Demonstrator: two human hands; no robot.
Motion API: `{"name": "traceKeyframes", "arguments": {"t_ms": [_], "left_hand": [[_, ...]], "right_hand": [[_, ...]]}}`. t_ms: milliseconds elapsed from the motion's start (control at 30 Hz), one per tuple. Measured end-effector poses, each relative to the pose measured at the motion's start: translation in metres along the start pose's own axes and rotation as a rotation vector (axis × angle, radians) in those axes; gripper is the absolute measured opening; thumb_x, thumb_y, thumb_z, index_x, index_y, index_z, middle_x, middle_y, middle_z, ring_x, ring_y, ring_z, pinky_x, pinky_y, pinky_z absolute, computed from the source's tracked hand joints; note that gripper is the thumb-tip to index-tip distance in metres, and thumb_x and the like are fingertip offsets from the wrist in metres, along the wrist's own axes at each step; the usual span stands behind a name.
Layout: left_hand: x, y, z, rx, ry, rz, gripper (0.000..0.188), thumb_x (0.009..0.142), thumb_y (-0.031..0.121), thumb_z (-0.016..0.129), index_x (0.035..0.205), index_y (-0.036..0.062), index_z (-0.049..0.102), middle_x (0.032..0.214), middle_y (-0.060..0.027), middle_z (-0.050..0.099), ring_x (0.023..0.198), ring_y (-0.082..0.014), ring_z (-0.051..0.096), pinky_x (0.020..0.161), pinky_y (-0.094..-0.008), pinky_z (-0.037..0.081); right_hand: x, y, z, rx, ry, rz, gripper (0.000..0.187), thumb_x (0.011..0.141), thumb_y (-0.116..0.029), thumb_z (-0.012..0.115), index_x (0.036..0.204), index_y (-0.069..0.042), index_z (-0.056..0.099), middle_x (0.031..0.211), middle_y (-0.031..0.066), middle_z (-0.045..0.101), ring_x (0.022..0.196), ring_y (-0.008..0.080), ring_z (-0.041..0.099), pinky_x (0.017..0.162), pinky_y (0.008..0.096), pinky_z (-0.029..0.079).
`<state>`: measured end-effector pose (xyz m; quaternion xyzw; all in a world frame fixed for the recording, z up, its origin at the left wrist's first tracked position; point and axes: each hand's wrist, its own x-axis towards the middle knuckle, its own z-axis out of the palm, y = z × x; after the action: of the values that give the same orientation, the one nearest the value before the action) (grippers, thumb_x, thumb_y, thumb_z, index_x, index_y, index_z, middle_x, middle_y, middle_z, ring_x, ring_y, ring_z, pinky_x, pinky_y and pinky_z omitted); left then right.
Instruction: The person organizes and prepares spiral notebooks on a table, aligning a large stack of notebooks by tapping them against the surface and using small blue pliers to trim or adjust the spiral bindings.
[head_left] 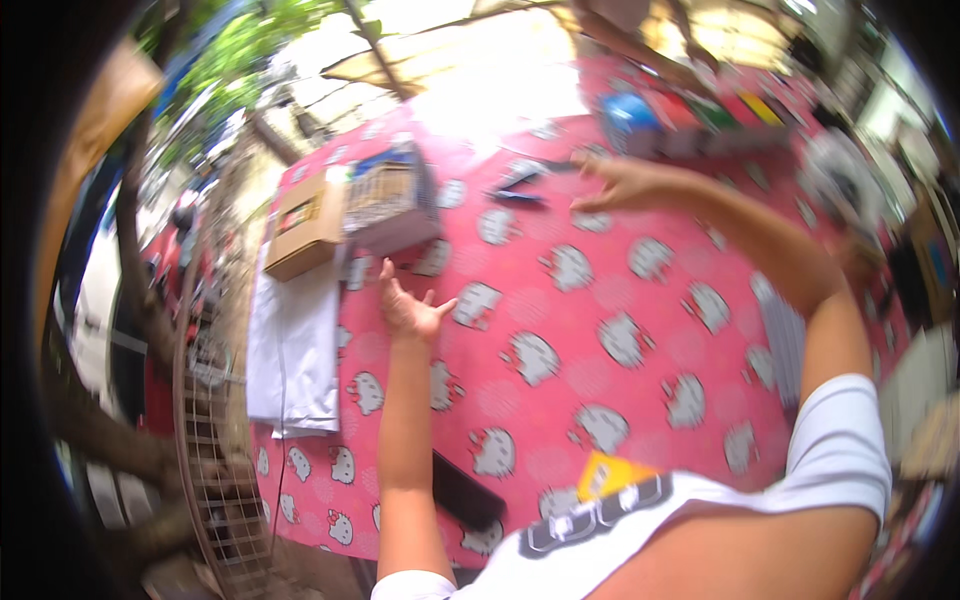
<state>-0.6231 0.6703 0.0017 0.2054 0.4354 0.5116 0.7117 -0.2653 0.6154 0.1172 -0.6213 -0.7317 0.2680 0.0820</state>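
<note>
My left hand (pixel 410 312) is held over the pink patterned tablecloth (pixel 620 265), fingers spread and nothing in it. Just beyond it stands a white box (pixel 395 230) with upright tan and blue contents, too blurred to name. A brown cardboard box (pixel 305 225) adjoins that on the left. My right hand (pixel 630 187) is stretched out over the far middle of the table, fingers apart, holding nothing. Near its fingertips lies a dark blue, V-shaped object (pixel 522 185), perhaps a pair of scissors, smeared by motion.
Folded white cloth (pixel 295 350) lies along the left edge. A black phone (pixel 466 490) and a yellow item (pixel 608 474) are near me. Boxes with colourful contents (pixel 690 125) stand far right, below another person's arm (pixel 640 45). A grey stack (pixel 780 335) sits at right.
</note>
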Motion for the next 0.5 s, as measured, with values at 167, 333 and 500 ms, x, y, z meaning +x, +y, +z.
{"name": "traceKeyframes", "arguments": {"t_ms": [167,333,500], "left_hand": [[-0.123,-0.094,0.049,0.26,-0.284,-0.265,0.117,0.066,0.062,0.067,0.148,0.0271,-0.01,0.153,-0.0121,-0.016,0.142,-0.0363,-0.002,0.101,-0.0695,0.019],[-0.215,-0.195,0.134,0.452,-0.562,-0.469,0.108,0.066,0.065,0.065,0.149,0.0307,0.005,0.154,-0.014,-0.008,0.14,-0.0394,0.004,0.101,-0.0685,0.019],[-0.268,-0.294,0.21,0.503,-0.602,-0.61,0.111,0.064,0.067,0.066,0.149,0.0244,0.009,0.153,-0.0162,-0.01,0.137,-0.0393,0.013,0.102,-0.0676,0.018]], "right_hand": [[-0.303,0.125,-0.05,0.28,0.528,0.328,0.087,0.083,-0.065,0.052,0.138,0.001,0.035,0.133,0.0145,0.048,0.112,0.0187,0.052,0.092,0.0279,0.042],[-0.47,0.218,0.046,0.695,0.828,1.042,0.098,0.072,-0.086,0.036,0.119,-0.001,0.05,0.101,0.0086,0.058,0.1,0.0232,0.055,0.096,0.0389,0.037],[-0.489,0.308,0.121,1.483,0.439,0.662,0.103,0.068,-0.091,0.026,0.107,-0.002,0.062,0.095,0.0083,0.066,0.099,0.0234,0.059,0.094,0.0417,0.038]]}}
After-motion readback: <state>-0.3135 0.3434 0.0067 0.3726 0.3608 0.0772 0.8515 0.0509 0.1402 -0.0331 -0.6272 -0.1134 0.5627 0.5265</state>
